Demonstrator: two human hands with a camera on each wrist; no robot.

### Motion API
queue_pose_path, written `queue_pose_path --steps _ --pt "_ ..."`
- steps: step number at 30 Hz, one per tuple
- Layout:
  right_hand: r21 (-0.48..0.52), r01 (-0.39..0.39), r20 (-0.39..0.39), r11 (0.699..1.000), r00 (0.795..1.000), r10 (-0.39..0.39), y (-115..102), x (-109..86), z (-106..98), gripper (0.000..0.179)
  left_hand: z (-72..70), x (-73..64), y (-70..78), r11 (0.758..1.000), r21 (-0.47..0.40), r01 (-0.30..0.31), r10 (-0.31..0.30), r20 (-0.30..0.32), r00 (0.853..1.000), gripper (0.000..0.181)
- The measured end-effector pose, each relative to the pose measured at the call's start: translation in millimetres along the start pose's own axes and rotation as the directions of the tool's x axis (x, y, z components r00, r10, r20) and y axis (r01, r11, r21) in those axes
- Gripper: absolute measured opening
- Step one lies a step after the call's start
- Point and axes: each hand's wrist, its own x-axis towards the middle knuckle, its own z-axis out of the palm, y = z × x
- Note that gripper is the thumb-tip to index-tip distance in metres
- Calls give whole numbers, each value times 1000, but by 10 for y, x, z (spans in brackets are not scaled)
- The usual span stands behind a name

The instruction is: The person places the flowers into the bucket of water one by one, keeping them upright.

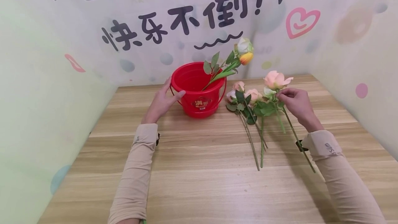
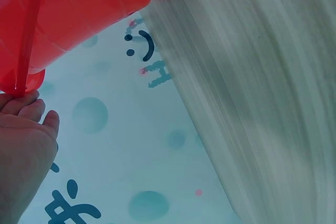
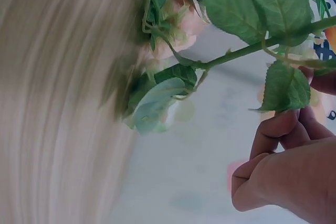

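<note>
My left hand rests against the left side of a red bucket, the thumb reaching across to its front rim. In the left wrist view the fingertips lie right at the bucket's rim, beside its handle. A white flower and an orange-yellow tulip lean out of the bucket to the right, with green leaves. My right hand pinches the stem of a pink rose just below the bloom. That stem slants down toward the right sleeve. Green leaves partly hide the fingertips in the right wrist view.
Between the bucket and my right hand, several pink and white flowers lie on the wooden table, including a pink rose. Their stems point toward me. A printed wall covering stands behind the table and along both sides.
</note>
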Motion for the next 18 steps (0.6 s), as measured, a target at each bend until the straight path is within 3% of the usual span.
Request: queue_pose_path --steps 7,11,15,18 --pt "-16 -33 65 999 997 34 4 5 -35 18 -2 2 -8 1000 10 9 -9 -1 1000 100" --pt "57 -46 68 997 997 42 25 6 -54 17 1 11 -12 1000 13 10 -10 3 1000 99" --pt "86 36 -24 996 999 -34 20 0 -26 12 1 10 -9 1000 14 18 -18 5 1000 100" --pt "11 145 -130 989 981 -143 0 -4 25 15 2 8 -8 1000 13 23 -23 3 1000 101"
